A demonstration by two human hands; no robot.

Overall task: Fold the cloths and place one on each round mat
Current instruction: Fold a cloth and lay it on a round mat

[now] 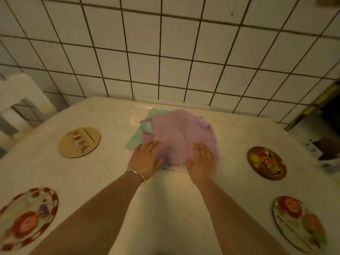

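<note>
A pile of cloths lies at the table's far middle, a purple cloth (179, 133) on top and a green cloth (137, 141) poking out at its left. My left hand (147, 159) rests flat on the purple cloth's near left corner. My right hand (200, 161) lies flat on its near right part, slightly blurred. Several round mats ring the pile: a wooden mat (79, 142) at the left, a dark pictured mat (266, 162) at the right, a red flowered mat (27, 218) near left, another flowered mat (299, 223) near right. All the mats are bare.
The pale table (171, 208) ends at a white tiled wall (165, 52) behind the pile. A white chair back (20, 100) stands beyond the left edge. Dark clutter (323, 144) sits off the right edge.
</note>
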